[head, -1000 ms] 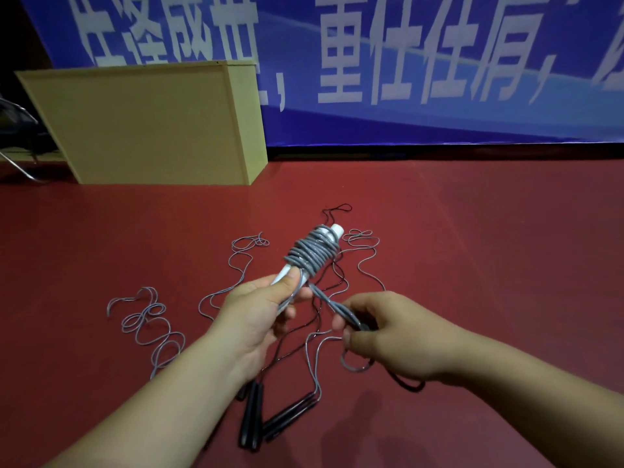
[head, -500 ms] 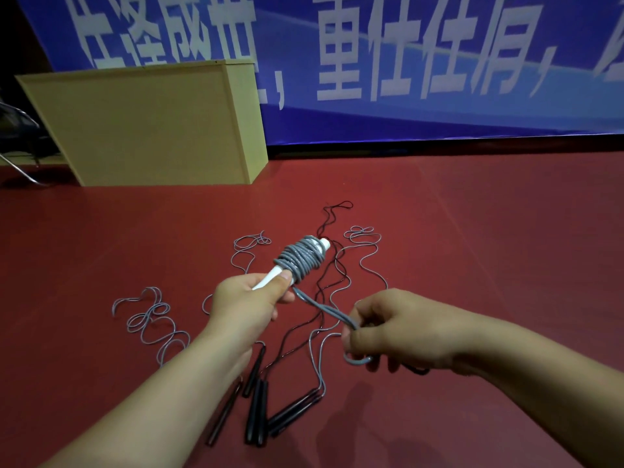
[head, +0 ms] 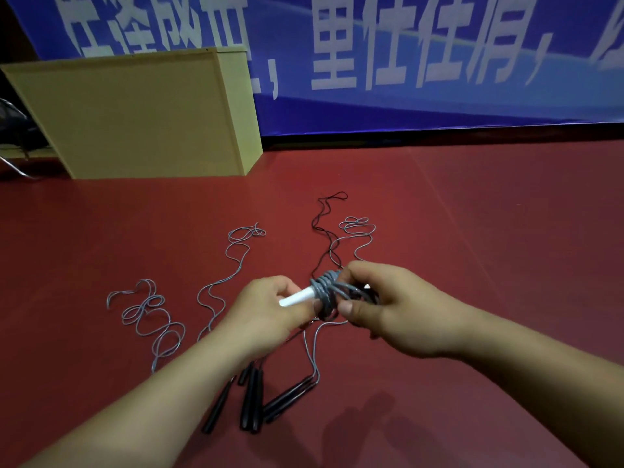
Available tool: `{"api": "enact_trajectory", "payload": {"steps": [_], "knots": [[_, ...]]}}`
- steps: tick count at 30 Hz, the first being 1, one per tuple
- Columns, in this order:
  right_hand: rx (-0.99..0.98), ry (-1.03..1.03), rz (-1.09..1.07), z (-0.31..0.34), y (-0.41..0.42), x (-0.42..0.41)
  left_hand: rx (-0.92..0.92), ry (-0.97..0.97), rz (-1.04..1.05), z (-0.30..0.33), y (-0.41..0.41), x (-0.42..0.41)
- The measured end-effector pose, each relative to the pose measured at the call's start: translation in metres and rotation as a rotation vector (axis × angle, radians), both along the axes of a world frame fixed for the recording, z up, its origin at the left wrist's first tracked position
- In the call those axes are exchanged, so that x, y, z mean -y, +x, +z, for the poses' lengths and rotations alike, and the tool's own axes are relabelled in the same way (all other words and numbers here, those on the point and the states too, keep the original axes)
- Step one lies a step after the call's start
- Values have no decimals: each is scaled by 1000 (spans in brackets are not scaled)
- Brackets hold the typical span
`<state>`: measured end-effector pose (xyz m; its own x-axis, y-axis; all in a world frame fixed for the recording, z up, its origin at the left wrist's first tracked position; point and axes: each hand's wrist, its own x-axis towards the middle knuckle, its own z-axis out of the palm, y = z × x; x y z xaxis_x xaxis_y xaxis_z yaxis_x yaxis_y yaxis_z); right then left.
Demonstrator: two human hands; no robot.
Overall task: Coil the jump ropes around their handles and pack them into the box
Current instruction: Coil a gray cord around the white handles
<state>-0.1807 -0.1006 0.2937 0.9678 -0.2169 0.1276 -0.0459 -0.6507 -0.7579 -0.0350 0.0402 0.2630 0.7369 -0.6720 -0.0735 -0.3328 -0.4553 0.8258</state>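
Right hand (head: 388,309) has swung in against the grey coil (head: 326,292), fingers pinching the last loop, left hand (head: 266,309) gripping the white handle (head: 297,297) above the floor (head: 472,248); a slack pinch could unravel it.

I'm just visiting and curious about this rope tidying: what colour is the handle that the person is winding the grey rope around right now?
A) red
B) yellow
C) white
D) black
C: the left hand grips a white handle, and the grey rope coil sits around its far end, where the right hand pinches the rope; the black handles lie on the red floor.
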Motion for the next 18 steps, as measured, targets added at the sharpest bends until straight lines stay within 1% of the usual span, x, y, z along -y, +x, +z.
{"api": "enact_trajectory", "payload": {"steps": [3, 6, 8, 11, 14, 16, 18], "knots": [[-26, 1, 180, -2, -4, -2, 37, 29, -59, 2, -9, 2], [-53, 54, 237, -2, -6, -3, 7, 55, -27, 0, -10, 2], [-28, 58, 179, -2, -5, 0, -14, 51, -13, -2, -9, 2], [51, -9, 15, -1, -3, 10, -34, 24, 0, -4, -7, 4], [49, -45, -77, 1, -3, 15, -95, -47, 80, -5, -2, 6], [28, -24, -98, 3, -5, 13, -161, -93, 141, -8, 5, 7], [3, 18, -129, 3, -5, 10, -266, -160, 179, -8, 10, 8]]}}
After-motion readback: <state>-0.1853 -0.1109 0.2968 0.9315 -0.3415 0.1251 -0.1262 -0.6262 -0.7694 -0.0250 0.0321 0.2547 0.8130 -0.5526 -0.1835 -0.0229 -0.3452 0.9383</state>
